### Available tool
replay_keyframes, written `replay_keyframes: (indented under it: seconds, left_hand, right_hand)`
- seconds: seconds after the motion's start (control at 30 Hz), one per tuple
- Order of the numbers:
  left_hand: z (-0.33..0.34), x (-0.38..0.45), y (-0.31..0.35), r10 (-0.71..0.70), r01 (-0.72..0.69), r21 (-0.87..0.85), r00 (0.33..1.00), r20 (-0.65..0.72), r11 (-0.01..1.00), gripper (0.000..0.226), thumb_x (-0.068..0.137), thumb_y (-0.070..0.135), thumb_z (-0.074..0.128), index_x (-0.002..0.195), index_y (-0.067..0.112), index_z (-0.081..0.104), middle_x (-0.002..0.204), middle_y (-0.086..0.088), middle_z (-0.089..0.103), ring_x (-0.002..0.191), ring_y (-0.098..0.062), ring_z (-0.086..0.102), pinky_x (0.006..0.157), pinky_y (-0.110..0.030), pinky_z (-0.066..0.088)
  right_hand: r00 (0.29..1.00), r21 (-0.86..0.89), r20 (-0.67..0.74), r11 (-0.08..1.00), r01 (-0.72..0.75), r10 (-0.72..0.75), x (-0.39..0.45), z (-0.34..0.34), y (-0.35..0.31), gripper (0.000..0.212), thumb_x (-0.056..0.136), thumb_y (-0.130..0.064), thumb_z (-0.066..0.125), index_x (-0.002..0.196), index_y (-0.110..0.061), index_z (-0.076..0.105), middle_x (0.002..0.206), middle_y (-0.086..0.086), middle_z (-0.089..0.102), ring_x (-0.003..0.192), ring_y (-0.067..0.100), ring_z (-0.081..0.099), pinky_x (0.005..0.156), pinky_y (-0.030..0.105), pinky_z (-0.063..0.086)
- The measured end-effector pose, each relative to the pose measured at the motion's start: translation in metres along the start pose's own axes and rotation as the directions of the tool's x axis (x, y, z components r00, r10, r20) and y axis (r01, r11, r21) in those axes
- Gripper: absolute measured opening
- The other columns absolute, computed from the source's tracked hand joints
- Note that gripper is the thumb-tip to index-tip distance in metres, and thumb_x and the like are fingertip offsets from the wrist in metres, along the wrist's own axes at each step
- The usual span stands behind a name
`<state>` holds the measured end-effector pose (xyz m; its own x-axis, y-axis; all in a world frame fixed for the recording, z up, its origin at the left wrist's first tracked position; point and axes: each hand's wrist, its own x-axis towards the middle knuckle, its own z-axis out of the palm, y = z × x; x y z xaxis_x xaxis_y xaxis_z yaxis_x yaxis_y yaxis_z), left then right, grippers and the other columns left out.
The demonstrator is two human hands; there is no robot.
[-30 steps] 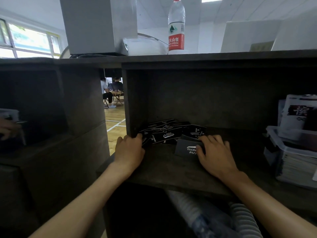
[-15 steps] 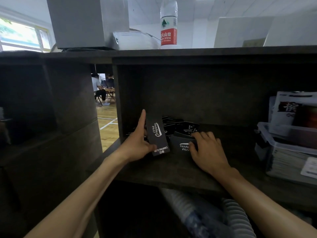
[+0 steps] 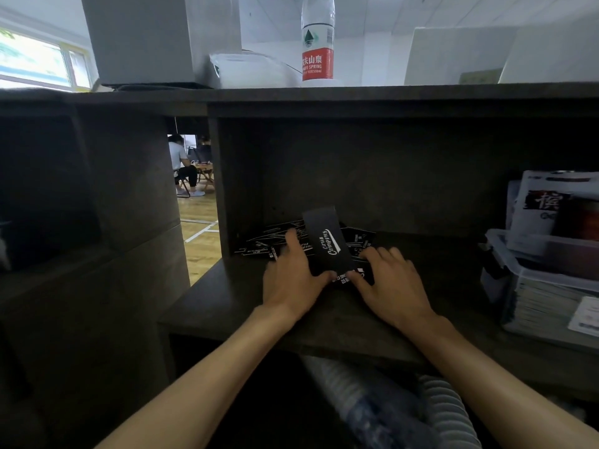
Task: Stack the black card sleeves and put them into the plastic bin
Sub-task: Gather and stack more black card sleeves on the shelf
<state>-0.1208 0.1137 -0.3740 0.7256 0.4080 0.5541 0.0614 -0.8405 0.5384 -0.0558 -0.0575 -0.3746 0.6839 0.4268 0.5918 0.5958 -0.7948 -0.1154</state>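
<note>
Black card sleeves [image 3: 356,244] lie scattered at the back of the dark shelf [image 3: 227,306]. Head view, vs half a second ago: I see the raised sleeve [image 3: 327,244] has moved right, now between both hands. Left hand [image 3: 291,280] pinches its lower edge; right hand [image 3: 389,283] looks flat on the pile, fingers relaxed, hard to confirm in this light. Sleeve script reads "Camping Club". Plastic bin [image 3: 531,286] sits far right. Bottle [image 3: 317,43] on top reads "SPRING".

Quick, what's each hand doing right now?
Left hand: holds an upright black card sleeve.
Right hand: fingers spread flat, pressing on the other sleeves; grips nothing.
</note>
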Motion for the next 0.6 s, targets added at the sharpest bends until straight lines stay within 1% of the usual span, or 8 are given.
replay_keyframes:
  seconds: [0.07, 0.1, 0.17, 0.23, 0.33, 0.43, 0.5, 0.6]
  left_hand:
    - [-0.005, 0.005, -0.001, 0.158, -0.138, 0.129, 0.974, -0.16, 0.982, 0.117, 0.07, 0.048, 0.081, 0.153, 0.023, 0.002, 0.146, -0.01, 0.036, 0.133, -0.025, 0.038, 0.11, -0.042, 0.034]
    - [-0.008, 0.009, -0.001, 0.282, -0.245, 0.198, 0.941, -0.187, 0.949, 0.117, 0.072, 0.044, 0.081, 0.155, 0.022, 0.001, 0.152, -0.009, 0.028, 0.14, -0.025, 0.029, 0.114, -0.043, 0.027]
    - [-0.013, 0.017, 0.002, 0.434, -0.391, 0.275, 0.893, -0.116, 0.878, 0.111, 0.076, 0.037, 0.08, 0.155, 0.026, 0.003, 0.155, -0.005, 0.025, 0.143, -0.024, 0.026, 0.117, -0.04, 0.02]
    - [-0.015, 0.02, 0.004, 0.357, -0.334, 0.238, 0.932, -0.062, 0.912, 0.105, 0.078, 0.037, 0.078, 0.154, 0.03, 0.005, 0.145, -0.006, 0.037, 0.133, -0.025, 0.041, 0.112, -0.037, 0.031]
    - [-0.015, 0.011, -0.003, 0.188, -0.185, 0.172, 0.982, -0.001, 0.968, 0.093, 0.088, 0.039, 0.069, 0.153, 0.038, 0.003, 0.128, -0.01, 0.053, 0.109, -0.028, 0.06, 0.09, -0.04, 0.05]
    - [-0.006, -0.003, -0.011, 0.194, -0.222, 0.117, 0.957, 0.218, 0.968, 0.073, 0.097, 0.031, 0.056, 0.155, 0.036, 0.011, 0.134, -0.012, 0.053, 0.116, -0.032, 0.057, 0.096, -0.041, 0.047]
    - [-0.004, -0.006, -0.008, 0.198, -0.229, 0.098, 0.947, 0.252, 0.969, 0.071, 0.099, 0.029, 0.051, 0.156, 0.033, 0.01, 0.136, -0.013, 0.05, 0.119, -0.033, 0.054, 0.099, -0.041, 0.044]
    - [-0.005, -0.004, 0.0, 0.267, -0.288, 0.04, 0.923, 0.277, 0.957, 0.072, 0.1, 0.022, 0.048, 0.156, 0.038, 0.005, 0.135, -0.012, 0.051, 0.116, -0.032, 0.055, 0.099, -0.045, 0.046]
  right_hand:
    - [1.0, 0.019, -0.019, 1.0, 0.016, -0.015, 0.0, 0.0, -0.001, 0.041, 0.091, -0.052, 0.056, 0.122, -0.025, 0.055, 0.115, -0.002, 0.061, 0.109, 0.016, 0.05, 0.088, 0.038, 0.045]
    - [0.999, 0.027, -0.023, 0.999, 0.027, -0.026, 0.001, 0.0, -0.001, 0.039, 0.092, -0.05, 0.057, 0.122, -0.025, 0.056, 0.115, -0.003, 0.061, 0.108, 0.016, 0.05, 0.087, 0.038, 0.044]
    - [0.999, 0.05, -0.023, 0.998, 0.044, -0.042, 0.001, -0.002, -0.003, 0.037, 0.092, -0.047, 0.058, 0.122, -0.026, 0.057, 0.115, -0.004, 0.061, 0.107, 0.014, 0.049, 0.088, 0.037, 0.044]
    - [0.999, 0.078, -0.031, 0.996, 0.045, -0.043, 0.001, -0.004, -0.003, 0.034, 0.093, -0.043, 0.058, 0.122, -0.026, 0.057, 0.113, -0.006, 0.06, 0.105, 0.012, 0.049, 0.087, 0.036, 0.045]
    - [0.999, 0.075, -0.019, 0.996, 0.039, -0.038, -0.001, -0.005, -0.003, 0.031, 0.094, -0.037, 0.055, 0.123, -0.026, 0.056, 0.113, -0.005, 0.06, 0.103, 0.012, 0.048, 0.086, 0.035, 0.047]
    - [0.999, 0.04, 0.017, 0.998, 0.039, -0.039, -0.001, -0.004, -0.004, 0.038, 0.092, -0.036, 0.053, 0.128, -0.025, 0.053, 0.118, -0.003, 0.058, 0.107, 0.014, 0.047, 0.089, 0.037, 0.045]
    - [0.999, 0.031, 0.037, 0.999, 0.029, -0.03, 0.001, -0.006, -0.004, 0.04, 0.092, -0.037, 0.053, 0.13, -0.025, 0.051, 0.122, -0.002, 0.054, 0.109, 0.014, 0.046, 0.091, 0.036, 0.044]
    - [0.999, 0.022, 0.04, 0.999, 0.036, -0.037, 0.003, -0.008, -0.004, 0.044, 0.09, -0.038, 0.058, 0.131, -0.024, 0.053, 0.128, -0.001, 0.041, 0.113, 0.015, 0.045, 0.095, 0.038, 0.046]
